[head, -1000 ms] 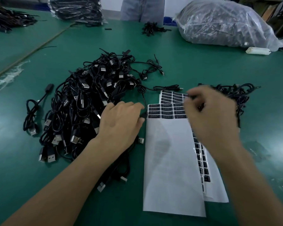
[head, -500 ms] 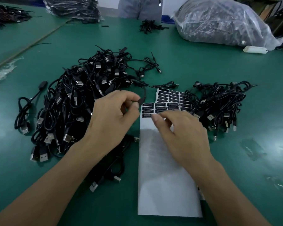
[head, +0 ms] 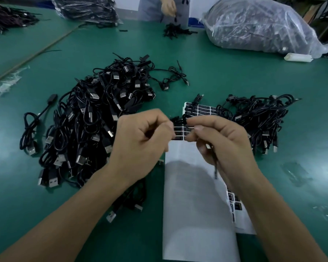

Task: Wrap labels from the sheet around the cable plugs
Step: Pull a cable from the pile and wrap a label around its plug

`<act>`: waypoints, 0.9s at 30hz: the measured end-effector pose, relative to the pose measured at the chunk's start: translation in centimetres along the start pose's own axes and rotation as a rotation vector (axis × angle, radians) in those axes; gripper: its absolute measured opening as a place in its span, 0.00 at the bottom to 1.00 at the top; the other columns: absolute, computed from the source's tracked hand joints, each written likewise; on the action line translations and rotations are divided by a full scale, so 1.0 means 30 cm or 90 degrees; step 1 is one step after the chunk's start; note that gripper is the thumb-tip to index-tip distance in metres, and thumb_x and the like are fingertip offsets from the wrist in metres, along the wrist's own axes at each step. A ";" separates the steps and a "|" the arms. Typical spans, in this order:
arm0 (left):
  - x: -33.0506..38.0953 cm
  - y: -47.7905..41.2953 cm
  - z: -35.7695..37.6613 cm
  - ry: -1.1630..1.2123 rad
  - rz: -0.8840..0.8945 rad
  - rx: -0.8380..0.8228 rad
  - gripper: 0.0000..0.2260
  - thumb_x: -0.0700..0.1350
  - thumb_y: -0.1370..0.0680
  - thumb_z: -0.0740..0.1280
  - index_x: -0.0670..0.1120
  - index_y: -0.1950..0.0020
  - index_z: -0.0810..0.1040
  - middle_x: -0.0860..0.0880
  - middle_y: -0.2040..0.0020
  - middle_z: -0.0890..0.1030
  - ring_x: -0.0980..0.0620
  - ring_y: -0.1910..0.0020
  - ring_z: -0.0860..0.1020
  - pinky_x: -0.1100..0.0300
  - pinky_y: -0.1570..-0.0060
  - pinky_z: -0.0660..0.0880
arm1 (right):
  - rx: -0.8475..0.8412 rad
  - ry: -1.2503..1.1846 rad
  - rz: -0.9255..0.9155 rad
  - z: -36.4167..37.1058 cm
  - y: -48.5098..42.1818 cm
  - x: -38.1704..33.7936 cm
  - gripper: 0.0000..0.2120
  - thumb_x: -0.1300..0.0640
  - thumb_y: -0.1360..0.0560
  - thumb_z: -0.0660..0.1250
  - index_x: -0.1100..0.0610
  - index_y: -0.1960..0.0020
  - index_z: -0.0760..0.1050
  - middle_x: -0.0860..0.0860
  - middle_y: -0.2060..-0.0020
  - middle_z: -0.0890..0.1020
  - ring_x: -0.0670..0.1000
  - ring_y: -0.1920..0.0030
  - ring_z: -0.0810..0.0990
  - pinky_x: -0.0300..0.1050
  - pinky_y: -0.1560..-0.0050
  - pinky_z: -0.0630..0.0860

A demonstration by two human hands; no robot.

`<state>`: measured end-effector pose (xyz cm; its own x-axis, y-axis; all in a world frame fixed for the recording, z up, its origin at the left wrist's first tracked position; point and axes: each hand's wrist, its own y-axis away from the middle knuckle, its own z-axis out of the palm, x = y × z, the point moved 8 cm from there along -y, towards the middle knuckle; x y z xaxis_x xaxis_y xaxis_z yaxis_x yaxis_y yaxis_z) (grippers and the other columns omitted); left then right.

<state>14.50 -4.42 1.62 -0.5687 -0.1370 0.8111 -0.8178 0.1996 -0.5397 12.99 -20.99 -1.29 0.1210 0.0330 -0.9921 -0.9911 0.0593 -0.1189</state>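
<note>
My right hand (head: 223,146) is lifting off the label sheet (head: 197,205) to meet my left hand (head: 140,144) just above it — both are curling tight, pinching the cable plug (head: 178,119) between them. I'm judging the label wants squaring before rolling; I cannot make it out.

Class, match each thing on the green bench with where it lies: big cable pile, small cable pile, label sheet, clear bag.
Things
1 big cable pile
2 small cable pile
3 label sheet
4 clear bag

Places
A centre, at the near edge
B far right corner
C left of the left hand
D right of the right hand

Pairs: 1-C, 2-D, 3-A, 4-B
</note>
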 end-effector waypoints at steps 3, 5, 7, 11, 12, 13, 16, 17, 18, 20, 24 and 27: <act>-0.080 -0.001 0.009 -0.081 -0.085 -0.025 0.07 0.44 0.26 0.66 0.48 0.60 0.83 0.53 0.69 0.82 0.54 0.74 0.75 0.62 0.74 0.70 | -0.110 -0.138 -0.008 0.027 0.008 -0.023 0.10 0.60 0.23 0.65 0.50 0.52 0.85 0.52 0.63 0.83 0.46 0.75 0.71 0.33 0.77 0.62; -0.109 0.006 0.034 -0.093 -0.111 -0.080 0.09 0.45 0.25 0.66 0.50 0.50 0.85 0.53 0.63 0.85 0.58 0.69 0.78 0.65 0.67 0.72 | -0.196 -0.175 -0.028 0.059 0.019 -0.042 0.09 0.57 0.23 0.66 0.50 0.49 0.84 0.51 0.61 0.83 0.44 0.78 0.69 0.34 0.77 0.60; -0.122 0.007 0.044 -0.083 -0.132 -0.112 0.14 0.47 0.23 0.62 0.48 0.40 0.82 0.52 0.56 0.86 0.56 0.59 0.83 0.58 0.58 0.77 | -0.239 -0.175 -0.028 0.077 0.029 -0.042 0.09 0.55 0.24 0.65 0.50 0.47 0.83 0.51 0.60 0.84 0.42 0.80 0.66 0.32 0.78 0.61; -0.145 -0.009 0.020 0.159 -0.254 -0.063 0.21 0.48 0.24 0.52 0.53 0.34 0.76 0.52 0.53 0.87 0.52 0.55 0.84 0.57 0.55 0.79 | -0.228 -0.125 0.023 0.070 0.032 -0.013 0.09 0.54 0.25 0.69 0.49 0.45 0.78 0.55 0.59 0.86 0.42 0.83 0.64 0.30 0.78 0.63; -0.142 -0.013 0.017 0.209 -0.270 -0.056 0.20 0.50 0.23 0.52 0.54 0.36 0.77 0.50 0.54 0.87 0.51 0.57 0.84 0.60 0.59 0.78 | -0.216 -0.091 0.038 0.069 0.031 -0.006 0.09 0.53 0.26 0.71 0.48 0.47 0.77 0.56 0.59 0.86 0.43 0.83 0.64 0.30 0.79 0.63; -0.138 -0.014 0.013 0.223 -0.272 -0.052 0.20 0.54 0.23 0.53 0.53 0.38 0.78 0.48 0.55 0.87 0.51 0.58 0.84 0.61 0.61 0.78 | -0.200 -0.050 0.049 0.068 0.030 0.002 0.08 0.53 0.27 0.72 0.48 0.49 0.77 0.57 0.60 0.86 0.44 0.83 0.64 0.31 0.79 0.63; -0.112 -0.015 0.008 0.159 -0.226 -0.064 0.16 0.62 0.26 0.64 0.52 0.51 0.82 0.48 0.59 0.87 0.54 0.63 0.82 0.64 0.64 0.76 | -0.162 0.085 0.045 0.075 0.033 0.011 0.03 0.54 0.28 0.73 0.49 0.57 0.79 0.54 0.62 0.86 0.46 0.83 0.65 0.34 0.80 0.64; -0.109 -0.015 0.007 0.158 -0.219 -0.065 0.13 0.61 0.27 0.67 0.54 0.56 0.82 0.48 0.60 0.86 0.55 0.66 0.82 0.65 0.66 0.76 | -0.158 0.113 0.033 0.080 0.034 0.010 0.03 0.55 0.28 0.73 0.50 0.57 0.80 0.52 0.63 0.85 0.46 0.82 0.65 0.34 0.80 0.65; -0.108 -0.017 0.005 0.174 -0.220 -0.056 0.10 0.60 0.29 0.70 0.55 0.59 0.82 0.49 0.62 0.86 0.56 0.68 0.81 0.66 0.68 0.75 | -0.153 0.135 0.022 0.083 0.035 0.009 0.03 0.56 0.27 0.73 0.50 0.57 0.80 0.51 0.65 0.84 0.46 0.82 0.66 0.34 0.80 0.65; -0.117 -0.021 -0.014 0.209 -0.229 -0.007 0.09 0.58 0.29 0.77 0.55 0.60 0.82 0.50 0.66 0.84 0.56 0.73 0.79 0.66 0.72 0.73 | -0.151 0.177 0.016 0.086 0.038 0.008 0.04 0.56 0.26 0.74 0.48 0.55 0.82 0.49 0.66 0.83 0.44 0.81 0.67 0.35 0.79 0.66; -0.138 -0.021 -0.060 0.263 -0.239 0.132 0.09 0.49 0.28 0.74 0.46 0.57 0.77 0.52 0.69 0.80 0.56 0.76 0.76 0.65 0.76 0.71 | -0.111 0.189 0.028 0.050 0.030 0.014 0.08 0.54 0.30 0.77 0.48 0.52 0.84 0.47 0.68 0.82 0.44 0.78 0.71 0.36 0.76 0.69; -0.159 -0.017 -0.110 0.251 -0.232 0.232 0.06 0.42 0.22 0.72 0.46 0.54 0.75 0.53 0.68 0.79 0.56 0.75 0.76 0.64 0.76 0.72 | -0.040 0.191 0.020 -0.016 0.005 0.016 0.10 0.62 0.26 0.75 0.49 0.49 0.84 0.47 0.67 0.84 0.44 0.73 0.78 0.34 0.70 0.73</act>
<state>17.93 -0.67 -1.22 -0.2308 0.2459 0.9414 -0.9692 -0.1439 -0.2000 12.87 -21.44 -1.80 0.0771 -0.2626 -0.9618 -0.9968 0.0012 -0.0803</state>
